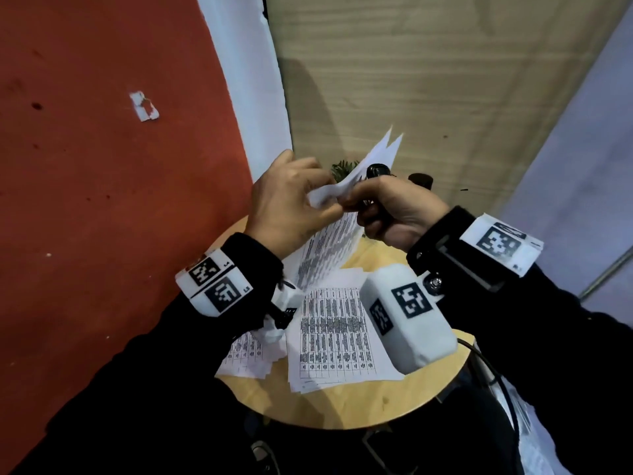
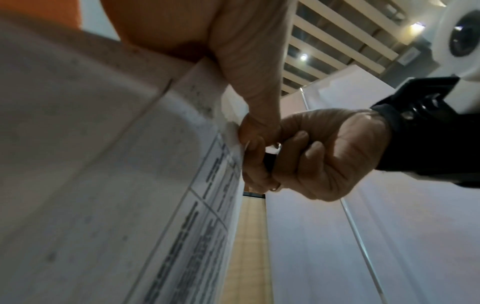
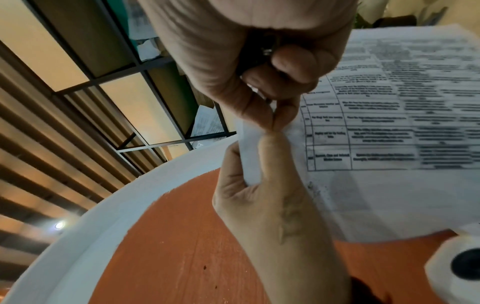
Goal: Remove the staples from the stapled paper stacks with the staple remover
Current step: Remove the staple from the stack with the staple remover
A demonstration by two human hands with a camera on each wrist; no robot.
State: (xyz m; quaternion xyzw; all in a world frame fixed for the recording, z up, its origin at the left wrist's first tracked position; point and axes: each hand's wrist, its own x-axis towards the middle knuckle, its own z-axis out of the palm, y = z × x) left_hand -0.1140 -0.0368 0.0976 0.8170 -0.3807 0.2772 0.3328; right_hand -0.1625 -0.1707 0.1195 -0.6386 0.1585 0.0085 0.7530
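Right wrist view: left fingers [image 3: 270, 152] pinch the paper stack's [image 3: 389, 123] corner; the right hand [image 3: 259, 57] grips the black staple remover [image 3: 259, 53], its fingertips meeting that corner. A hard tug could tear it. More sheets [image 1: 332, 334] lie on the surface [image 1: 394, 402]. Print too blurred to read.

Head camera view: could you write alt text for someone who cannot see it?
Two hands hold a printed paper stack above a round wooden table: the left hand pinches its corner, the right hand grips a dark staple remover. More printed sheets lie below.
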